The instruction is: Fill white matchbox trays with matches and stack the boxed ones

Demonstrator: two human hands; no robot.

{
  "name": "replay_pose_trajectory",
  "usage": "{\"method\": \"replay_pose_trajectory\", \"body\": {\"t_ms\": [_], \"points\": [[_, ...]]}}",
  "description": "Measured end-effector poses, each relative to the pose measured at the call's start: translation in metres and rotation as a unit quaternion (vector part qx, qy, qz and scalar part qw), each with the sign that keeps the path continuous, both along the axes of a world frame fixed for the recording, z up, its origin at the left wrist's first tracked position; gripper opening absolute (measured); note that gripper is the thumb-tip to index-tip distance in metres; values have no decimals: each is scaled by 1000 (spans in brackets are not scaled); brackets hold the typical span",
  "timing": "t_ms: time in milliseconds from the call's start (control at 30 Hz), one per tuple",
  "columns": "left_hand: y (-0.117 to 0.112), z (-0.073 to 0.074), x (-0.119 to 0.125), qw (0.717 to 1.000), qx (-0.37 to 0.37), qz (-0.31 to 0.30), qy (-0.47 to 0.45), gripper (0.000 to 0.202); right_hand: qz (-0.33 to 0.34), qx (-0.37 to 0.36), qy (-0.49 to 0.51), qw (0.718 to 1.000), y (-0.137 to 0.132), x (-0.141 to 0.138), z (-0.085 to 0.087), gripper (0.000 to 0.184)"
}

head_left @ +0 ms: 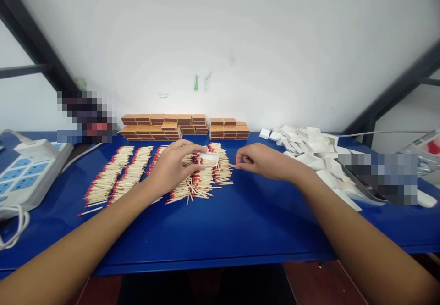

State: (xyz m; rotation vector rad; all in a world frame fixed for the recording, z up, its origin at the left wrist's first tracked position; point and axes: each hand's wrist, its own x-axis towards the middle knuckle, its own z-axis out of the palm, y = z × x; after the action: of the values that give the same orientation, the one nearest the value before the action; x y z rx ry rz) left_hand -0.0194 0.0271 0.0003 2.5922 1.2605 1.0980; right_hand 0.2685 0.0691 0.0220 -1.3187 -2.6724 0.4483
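My left hand [172, 163] is closed around the left end of a small white matchbox tray [213, 158], thumb below and fingers above. A few red-tipped matches lie inside the tray. To the right of it, my right hand [259, 160] pinches a match [233, 166] between thumb and fingertips, its free end pointing left. Beneath and around the tray are long rows of loose matches [203, 181] with red heads. More matches [129, 176] are lined up in rows to the left, partly covered by my left forearm.
Orange-brown matchboxes [151, 131] are stacked along the wall, with a second stack [229, 130] beside them. White trays [302, 144] form a heap on the right of the blue table [206, 236]. A power strip [30, 172] with cables lies at the left.
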Motion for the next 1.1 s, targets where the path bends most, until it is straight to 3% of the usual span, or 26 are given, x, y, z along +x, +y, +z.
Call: {"method": "replay_pose_trajectory", "body": {"t_ms": [667, 1100], "points": [[-2, 2, 2, 1000, 6, -5, -12, 35, -15, 29, 5, 999, 2, -2, -1, 17], [-1, 1, 1, 1000, 16, -5, -5, 34, -27, 91, 39, 995, 1, -6, 1, 18]]}}
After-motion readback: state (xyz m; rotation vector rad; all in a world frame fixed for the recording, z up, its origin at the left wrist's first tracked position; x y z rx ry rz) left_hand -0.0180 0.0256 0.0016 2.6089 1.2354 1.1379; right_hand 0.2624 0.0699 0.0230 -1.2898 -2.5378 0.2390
